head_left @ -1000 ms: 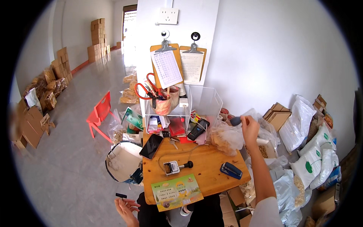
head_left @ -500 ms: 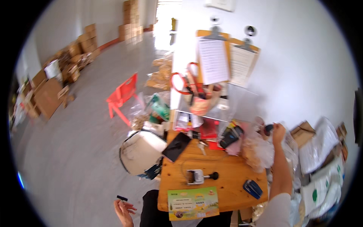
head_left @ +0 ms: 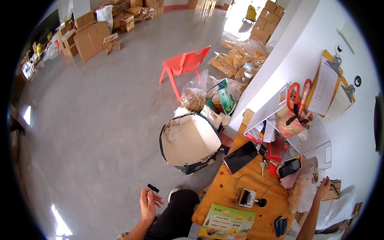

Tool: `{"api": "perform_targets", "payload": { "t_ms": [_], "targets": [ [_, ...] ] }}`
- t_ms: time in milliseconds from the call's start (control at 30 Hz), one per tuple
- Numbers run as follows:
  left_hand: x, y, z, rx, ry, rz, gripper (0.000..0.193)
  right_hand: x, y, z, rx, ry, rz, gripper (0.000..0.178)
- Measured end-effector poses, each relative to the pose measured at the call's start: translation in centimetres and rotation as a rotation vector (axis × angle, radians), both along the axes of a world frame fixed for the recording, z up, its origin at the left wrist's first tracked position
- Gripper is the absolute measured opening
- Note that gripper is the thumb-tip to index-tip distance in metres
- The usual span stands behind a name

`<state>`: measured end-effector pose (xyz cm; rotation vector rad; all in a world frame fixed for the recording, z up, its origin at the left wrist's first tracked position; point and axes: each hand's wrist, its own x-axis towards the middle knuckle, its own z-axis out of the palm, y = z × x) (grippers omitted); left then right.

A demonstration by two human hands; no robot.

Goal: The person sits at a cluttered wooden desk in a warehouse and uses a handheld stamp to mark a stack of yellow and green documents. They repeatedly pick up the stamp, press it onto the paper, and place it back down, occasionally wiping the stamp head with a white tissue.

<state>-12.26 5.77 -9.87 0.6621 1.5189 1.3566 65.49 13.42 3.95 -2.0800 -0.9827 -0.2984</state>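
Note:
My left hand (head_left: 148, 205), low in the view beside my dark-trousered knee, pinches a small black bar-shaped piece (head_left: 153, 188) above the floor. My right hand (head_left: 324, 187) reaches over the table's right side; its fingers look apart, and I see nothing in them. Crumpled clear plastic bags (head_left: 301, 194) lie just left of it. A stamp with a black knob (head_left: 248, 198) rests on the wooden table (head_left: 224, 190). In front of it lies a green and yellow printed leaflet (head_left: 228, 222), with a dark blue stapler (head_left: 280, 226) to its right.
On the table are a black phone (head_left: 241, 157), keys (head_left: 263, 166), a dark handheld device (head_left: 289, 168) and a clear rack (head_left: 320, 146) with red-handled scissors (head_left: 294, 100). A white-lined bin (head_left: 192, 140) stands left, before a red chair (head_left: 186, 64). Clipboards (head_left: 324, 84) hang on the wall.
The view has swung left and down. My right hand has come away from the dark round-ended thing by the bags. My left hand still pinches the black piece.

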Motion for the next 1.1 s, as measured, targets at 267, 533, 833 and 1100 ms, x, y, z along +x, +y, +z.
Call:
{"api": "perform_targets", "payload": {
  "t_ms": [267,533,833,1100],
  "targets": [
    [0.7,1.8,-0.8,0.028,-0.065,-0.069,0.018,-21.8,-1.5,6.5,0.004,0.015,0.396,0.02],
    [5.0,4.2,4.3,0.099,-0.326,-0.244,0.013,-38.6,-3.3,5.9,-0.272,-0.119,0.889,0.01],
    [9.2,7.9,8.3,0.038,-0.614,-0.426,0.016,-47.5,-7.2,2.9,-0.441,0.221,0.999,0.016],
    [10.0,19.4,2.5,0.122,-0.382,-0.327,0.022,-42.3,-14.5,0.1,-0.358,-0.1,0.606,0.016]
  ]
}}
